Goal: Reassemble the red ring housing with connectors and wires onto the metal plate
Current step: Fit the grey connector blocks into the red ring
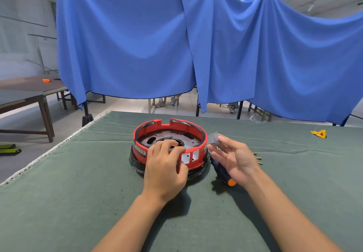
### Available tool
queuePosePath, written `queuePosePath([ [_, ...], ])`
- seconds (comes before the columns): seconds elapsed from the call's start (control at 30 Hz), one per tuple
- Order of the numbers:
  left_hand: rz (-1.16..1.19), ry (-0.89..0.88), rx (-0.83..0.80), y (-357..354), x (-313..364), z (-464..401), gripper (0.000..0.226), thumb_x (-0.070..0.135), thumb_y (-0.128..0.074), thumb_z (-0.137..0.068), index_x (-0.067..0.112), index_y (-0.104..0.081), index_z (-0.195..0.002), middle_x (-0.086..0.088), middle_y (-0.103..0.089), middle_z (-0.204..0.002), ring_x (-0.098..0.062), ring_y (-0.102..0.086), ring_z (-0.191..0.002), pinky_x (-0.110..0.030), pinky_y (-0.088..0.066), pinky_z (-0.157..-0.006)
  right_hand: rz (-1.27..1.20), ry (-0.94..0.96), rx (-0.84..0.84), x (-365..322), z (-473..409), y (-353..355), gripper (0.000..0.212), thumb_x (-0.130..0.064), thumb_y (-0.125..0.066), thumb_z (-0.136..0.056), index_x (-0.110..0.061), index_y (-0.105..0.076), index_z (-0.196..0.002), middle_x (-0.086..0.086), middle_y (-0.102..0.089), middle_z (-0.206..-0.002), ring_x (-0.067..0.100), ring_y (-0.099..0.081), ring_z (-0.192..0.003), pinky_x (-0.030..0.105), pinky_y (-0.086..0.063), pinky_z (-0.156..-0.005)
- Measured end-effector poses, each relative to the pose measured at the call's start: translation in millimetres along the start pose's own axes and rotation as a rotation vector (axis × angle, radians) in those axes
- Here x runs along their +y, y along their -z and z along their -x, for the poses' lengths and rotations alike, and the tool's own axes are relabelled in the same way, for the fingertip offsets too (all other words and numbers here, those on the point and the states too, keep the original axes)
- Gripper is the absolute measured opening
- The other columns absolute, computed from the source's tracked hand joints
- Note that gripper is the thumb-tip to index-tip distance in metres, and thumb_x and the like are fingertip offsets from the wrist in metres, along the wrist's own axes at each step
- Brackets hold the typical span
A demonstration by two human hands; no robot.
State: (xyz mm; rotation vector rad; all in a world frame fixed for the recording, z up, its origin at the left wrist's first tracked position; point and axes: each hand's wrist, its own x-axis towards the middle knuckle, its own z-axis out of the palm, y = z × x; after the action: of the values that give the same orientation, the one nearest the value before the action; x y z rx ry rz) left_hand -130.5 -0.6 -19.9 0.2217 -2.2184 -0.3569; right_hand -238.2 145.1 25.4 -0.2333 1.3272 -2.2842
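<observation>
Left hand [165,165]: your fingers curl over the near rim of the red ring housing [170,143], thumb outside on the wall, fingertips inside. You grip it here, by my reading, to pin the ring steady and keep it from turning while the other hand works.

Right hand [234,158]: just right of the housing, palm turned inward, fingers loosely spread. It pinches a small clear plastic piece [213,139] at the fingertips, close to the ring's right wall; whether the piece touches the housing cannot be told. It seems held ready for fitting.

Red ring housing: centre of the green table cover [78,193], notch in its far wall, black wrapped wires along the top edge and a black band round its base. The metal plate [167,137], with holes and slots, shows inside the ring, so the housing appears already seated over it.

Screwdriver [223,173]: dark handle, orange butt, lying against the housing's near-right side, under your right palm, within reach for fastening.

Small brass connectors [257,157]: right of the housing, beyond your right hand, loose on the cover, likely still to be fitted.

Yellow scrap [319,134]: far right of the housing, well apart.

Blue cloth [196,45]: hung behind the housing, screening the room.
</observation>
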Motion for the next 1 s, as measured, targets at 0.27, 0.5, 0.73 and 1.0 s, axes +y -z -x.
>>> queuePosePath([
  [0.27,0.109,-0.028,0.077,12.0,3.3,1.3,0.037,0.026,-0.045,-0.082,0.010,-0.067,-0.107,-0.001,-0.064,-0.110,-0.019,-0.054,-0.106,-0.034,-0.038,-0.095,-0.275,-0.265,-0.191,4.0,19.5,-23.3,0.028,-0.008,-0.063,-0.074,-0.001,-0.060,-0.100,0.015,-0.062,-0.087,0.020,-0.068,-0.060,0.024,-0.058,-0.051],
  [0.5,0.110,-0.010,0.065,6.5,1.6,0.8,0.036,0.024,-0.042,-0.084,0.011,-0.066,-0.107,0.000,-0.067,-0.105,-0.021,-0.060,-0.100,-0.028,-0.036,-0.091,-0.270,-0.287,-0.176,9.2,17.5,-28.4,0.018,-0.013,-0.056,-0.091,0.000,-0.060,-0.103,0.016,-0.060,-0.089,0.019,-0.068,-0.060,0.025,-0.058,-0.050],
  [0.73,0.171,0.159,0.201,6.7,-4.7,-0.7,0.033,0.019,-0.042,-0.076,0.011,-0.067,-0.096,-0.001,-0.066,-0.095,-0.017,-0.053,-0.096,-0.026,-0.031,-0.089,-0.007,-0.232,-0.104,14.9,17.3,-27.6,0.022,-0.012,-0.065,-0.085,0.001,-0.062,-0.103,0.017,-0.065,-0.087,0.026,-0.072,-0.067,0.024,-0.055,-0.046],
  [1.0,0.125,0.182,0.136,5.5,-8.1,0.1,0.020,0.012,-0.057,-0.068,0.013,-0.067,-0.085,0.001,-0.065,-0.086,-0.020,-0.056,-0.090,-0.025,-0.031,-0.090,0.435,-0.159,-0.116,24.5,20.2,-31.1,0.027,-0.008,-0.071,-0.080,0.005,-0.064,-0.102,0.019,-0.073,-0.083,0.032,-0.072,-0.069,0.025,-0.054,-0.047],
])
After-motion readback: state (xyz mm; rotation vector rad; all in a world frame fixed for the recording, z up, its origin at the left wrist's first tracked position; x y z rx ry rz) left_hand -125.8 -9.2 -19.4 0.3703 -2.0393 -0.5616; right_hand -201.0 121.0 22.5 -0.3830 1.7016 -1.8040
